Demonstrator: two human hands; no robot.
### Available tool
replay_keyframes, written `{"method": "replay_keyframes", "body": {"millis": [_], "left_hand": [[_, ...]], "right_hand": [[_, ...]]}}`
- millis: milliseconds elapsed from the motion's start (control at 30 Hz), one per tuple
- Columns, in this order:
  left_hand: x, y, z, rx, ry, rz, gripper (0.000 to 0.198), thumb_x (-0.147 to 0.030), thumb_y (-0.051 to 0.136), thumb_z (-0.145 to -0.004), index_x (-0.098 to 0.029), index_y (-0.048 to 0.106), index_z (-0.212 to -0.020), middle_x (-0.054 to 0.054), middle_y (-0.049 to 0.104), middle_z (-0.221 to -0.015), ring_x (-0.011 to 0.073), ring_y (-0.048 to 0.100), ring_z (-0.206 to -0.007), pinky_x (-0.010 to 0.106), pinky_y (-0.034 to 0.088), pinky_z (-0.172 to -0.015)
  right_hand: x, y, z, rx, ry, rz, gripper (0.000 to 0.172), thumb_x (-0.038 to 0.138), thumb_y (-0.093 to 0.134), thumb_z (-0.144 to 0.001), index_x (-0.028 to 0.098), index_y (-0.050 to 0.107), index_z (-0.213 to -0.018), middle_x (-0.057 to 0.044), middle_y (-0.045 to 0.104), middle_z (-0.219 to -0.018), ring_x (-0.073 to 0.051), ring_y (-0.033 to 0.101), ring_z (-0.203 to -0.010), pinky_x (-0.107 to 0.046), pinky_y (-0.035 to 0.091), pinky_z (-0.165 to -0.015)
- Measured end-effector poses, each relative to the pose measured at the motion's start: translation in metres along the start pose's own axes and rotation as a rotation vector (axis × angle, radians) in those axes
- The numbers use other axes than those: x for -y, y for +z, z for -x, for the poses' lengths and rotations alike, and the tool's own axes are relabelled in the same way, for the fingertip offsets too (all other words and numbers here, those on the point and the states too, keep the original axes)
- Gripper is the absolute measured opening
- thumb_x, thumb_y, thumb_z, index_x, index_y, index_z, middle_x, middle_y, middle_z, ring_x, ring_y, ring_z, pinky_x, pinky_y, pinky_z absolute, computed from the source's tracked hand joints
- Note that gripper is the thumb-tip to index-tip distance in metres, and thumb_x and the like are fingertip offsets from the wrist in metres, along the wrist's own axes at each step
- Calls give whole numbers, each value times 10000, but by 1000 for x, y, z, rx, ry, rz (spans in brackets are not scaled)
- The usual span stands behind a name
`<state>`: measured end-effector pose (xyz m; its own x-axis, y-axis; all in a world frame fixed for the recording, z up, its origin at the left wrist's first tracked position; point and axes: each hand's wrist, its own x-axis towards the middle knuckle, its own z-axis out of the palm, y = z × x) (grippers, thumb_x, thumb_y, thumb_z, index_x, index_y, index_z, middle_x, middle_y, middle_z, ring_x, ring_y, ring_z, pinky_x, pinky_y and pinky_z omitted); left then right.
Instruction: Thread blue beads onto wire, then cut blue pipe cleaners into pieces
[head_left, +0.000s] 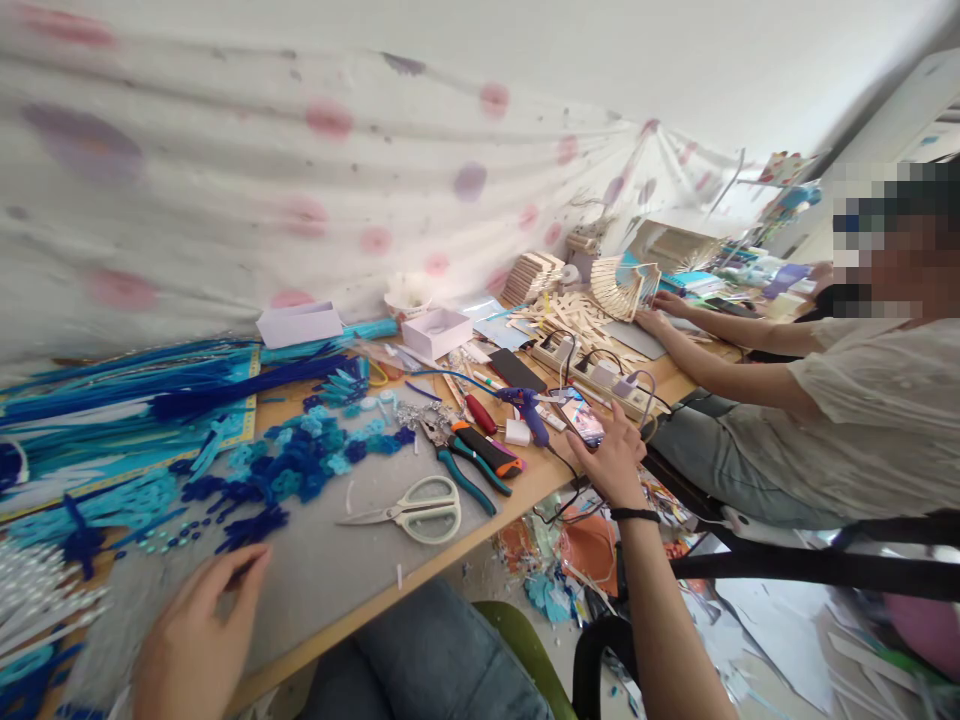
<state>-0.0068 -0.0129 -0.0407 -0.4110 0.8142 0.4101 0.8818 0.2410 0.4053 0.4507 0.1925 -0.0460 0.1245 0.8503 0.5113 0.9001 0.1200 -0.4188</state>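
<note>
My left hand [201, 628] is low over the grey mat [315, 590], thumb and forefinger curled until their tips meet; anything between them is too hidden to make out. Past it lie dark and light blue fuzzy flower pieces [300, 455] and small beads [169, 537]. White-handled scissors [427, 510] rest on the mat beside teal-handled pliers [457, 470] and orange-black pliers [487, 450]. My right hand [611, 460] reaches to the table's right edge, fingers spread at a smartphone [583, 416] with a lit screen. A blue glue gun [529, 412] lies just left of the phone.
Blue pipe cleaners [150, 385] are heaped at the left. White boxes [437, 333] stand along the back. Cables run from a power strip [600, 375]. On the right, another person's hands [656, 318] touch a wooden-stick structure [626, 287]. Scraps [555, 590] litter the floor.
</note>
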Motion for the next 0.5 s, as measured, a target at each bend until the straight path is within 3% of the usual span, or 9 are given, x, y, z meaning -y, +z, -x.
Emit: {"method": "replay_keyframes", "body": {"millis": [100, 200, 300, 400, 500], "left_hand": [[2, 0, -9, -46, 123, -118, 383, -461, 409, -879, -233, 711, -820, 86, 718, -923, 294, 645, -857, 399, 468, -737], [8, 3, -11, -37, 112, -241, 422, -436, 376, -902, -233, 738, -826, 91, 707, -964, 304, 613, -857, 411, 436, -722], [14, 7, -7, -34, 95, -277, 411, -423, 368, -915, -250, 737, -856, 76, 695, -990, 289, 599, -841, 397, 428, -704], [22, 11, -3, -48, 90, -285, 411, -421, 368, -925, -244, 733, -852, 82, 679, -973, 276, 584, -801, 388, 423, -684], [32, 15, -2, -30, 55, -265, 414, -436, 377, -924, -233, 733, -859, 98, 663, -984, 288, 571, -810, 406, 412, -691]], "right_hand": [[0, 1, 0, 35, 7, 4, 697, 594, 462, -832, 127, 398, -1345, -204, 545, -1324, -379, 351, -1295, -571, 231, -1046], [2, 3, -1, 69, 11, 12, 642, 597, 414, -852, 119, 475, -1276, -211, 512, -1367, -384, 376, -1290, -570, 234, -1047], [4, 2, -2, 38, 19, 1, 664, 604, 393, -864, 103, 467, -1294, -209, 582, -1279, -379, 416, -1263, -580, 241, -1050], [7, -6, -3, -134, -8, -25, 659, 593, 444, -867, 93, 484, -1294, -214, 594, -1261, -357, 423, -1270, -552, 279, -1058], [12, -19, -2, -390, 9, -31, 529, 530, 475, -895, 93, 603, -1165, -216, 615, -1214, -347, 500, -1206, -542, 333, -1038]]}}
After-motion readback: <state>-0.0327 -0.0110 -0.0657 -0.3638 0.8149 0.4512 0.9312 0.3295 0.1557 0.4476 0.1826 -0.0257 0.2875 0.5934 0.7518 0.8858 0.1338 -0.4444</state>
